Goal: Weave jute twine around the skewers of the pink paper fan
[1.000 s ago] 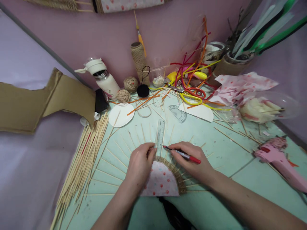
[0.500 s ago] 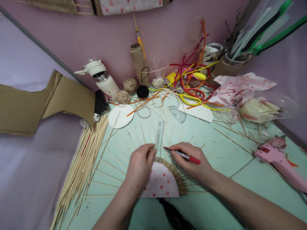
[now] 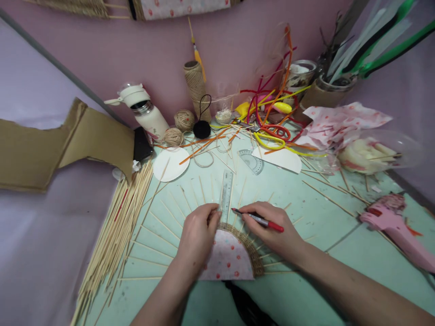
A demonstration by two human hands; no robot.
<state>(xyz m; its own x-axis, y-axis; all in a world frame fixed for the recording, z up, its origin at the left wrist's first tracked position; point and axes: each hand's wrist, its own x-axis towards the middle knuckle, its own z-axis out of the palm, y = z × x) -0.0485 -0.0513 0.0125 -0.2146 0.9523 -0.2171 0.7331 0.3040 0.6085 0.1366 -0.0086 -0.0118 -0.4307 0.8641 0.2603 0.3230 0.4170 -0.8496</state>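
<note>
A half-round piece of pink dotted cloth (image 3: 229, 260) lies on the table with a woven twine band (image 3: 249, 244) around its curved edge. Thin sticks (image 3: 152, 248) fan outward from it. My left hand (image 3: 200, 231) pinches the lower left side of a clear ruler (image 3: 227, 192), which lies lengthwise among the upper sticks, its lower end at the band. In my right hand (image 3: 272, 222) is a red marker (image 3: 260, 220), its tip pointing left, just right of the ruler.
Loose sticks (image 3: 115, 231) lie in a pile at the left. Twine balls (image 3: 184, 120), scissors (image 3: 272, 136), a protractor (image 3: 251, 161) and white paper pieces (image 3: 171, 164) are behind. A pink glue gun (image 3: 397, 231) rests at the right. A white bottle (image 3: 149, 117) stands back left.
</note>
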